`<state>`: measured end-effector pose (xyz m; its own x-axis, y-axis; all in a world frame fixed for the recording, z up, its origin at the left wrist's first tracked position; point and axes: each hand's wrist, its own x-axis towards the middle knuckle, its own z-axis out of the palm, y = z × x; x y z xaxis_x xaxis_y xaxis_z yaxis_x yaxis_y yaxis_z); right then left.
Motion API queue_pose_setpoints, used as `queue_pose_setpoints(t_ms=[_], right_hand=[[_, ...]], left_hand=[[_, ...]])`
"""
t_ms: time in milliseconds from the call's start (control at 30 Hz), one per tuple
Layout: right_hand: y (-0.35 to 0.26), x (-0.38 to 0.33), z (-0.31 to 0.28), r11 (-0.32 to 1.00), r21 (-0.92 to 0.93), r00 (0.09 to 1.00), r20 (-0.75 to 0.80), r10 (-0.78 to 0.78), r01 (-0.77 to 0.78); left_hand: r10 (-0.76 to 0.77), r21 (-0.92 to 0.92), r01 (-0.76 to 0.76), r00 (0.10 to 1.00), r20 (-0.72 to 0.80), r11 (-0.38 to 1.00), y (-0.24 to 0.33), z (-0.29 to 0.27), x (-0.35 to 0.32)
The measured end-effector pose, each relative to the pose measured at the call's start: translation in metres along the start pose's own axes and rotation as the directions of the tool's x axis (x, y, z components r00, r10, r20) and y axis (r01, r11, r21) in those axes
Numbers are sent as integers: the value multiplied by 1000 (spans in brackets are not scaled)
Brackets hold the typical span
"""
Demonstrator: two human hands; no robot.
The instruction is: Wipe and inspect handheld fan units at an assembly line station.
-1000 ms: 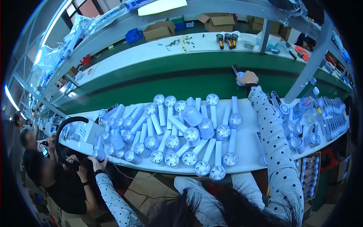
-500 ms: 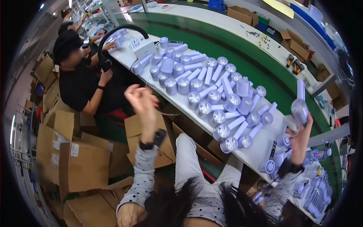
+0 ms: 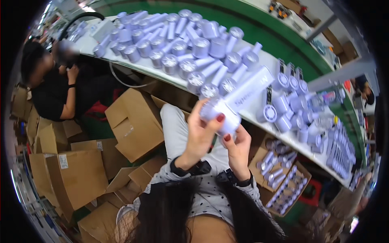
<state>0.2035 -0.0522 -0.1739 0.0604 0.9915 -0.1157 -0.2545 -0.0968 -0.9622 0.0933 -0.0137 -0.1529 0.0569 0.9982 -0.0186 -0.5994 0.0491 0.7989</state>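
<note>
In front of my lap, just off the table's near edge, both hands hold a lavender handheld fan (image 3: pixel 250 90) with a round head and a flat, printed handle. The handle points up and to the right over the table. My left hand (image 3: pixel 198 137) is closed round the left side of the head. Closed against its lower right side is my right hand (image 3: pixel 240 150), the thumb pressed on the head. Beyond them, several similar lavender fans (image 3: pixel 187 68) lie crowded on the white table (image 3: pixel 160 74), many showing clear bladed ends.
More lavender parts (image 3: pixel 300 106) and clear bottles (image 3: pixel 330 97) stand at the table's right. Below it, a carton (image 3: pixel 306 177) holds rows of fans. Open cardboard boxes (image 3: pixel 83 172) crowd the floor at left, where a co-worker in black (image 3: pixel 50 91) sits. A metal post (image 3: pixel 336 75) crosses the right side.
My right hand has brought the fan from the table's right side to my lap. My left hand, raised and without the fan before, now grips it too. The view has shifted rightward.
</note>
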Motion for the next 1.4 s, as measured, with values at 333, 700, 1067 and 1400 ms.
queue_pose_setpoints(t_ms=[333,700,1067,1400], right_hand=[[47,-30,-89,765,587,885,-167,435,-265],[-49,-3,-73,909,-40,662,-672,-332,415],[-66,16,-42,82,-625,601,695,-393,776],[-86,36,-45,2,-619,570,721,-394,785]], left_hand=[[-262,26,260,958,117,965,21,-13,12],[400,445,-894,424,812,44,8,-25,31],[276,322,-945,293,915,-64,12,-45,25],[387,234,-964,168,906,-129,19,-33,31]])
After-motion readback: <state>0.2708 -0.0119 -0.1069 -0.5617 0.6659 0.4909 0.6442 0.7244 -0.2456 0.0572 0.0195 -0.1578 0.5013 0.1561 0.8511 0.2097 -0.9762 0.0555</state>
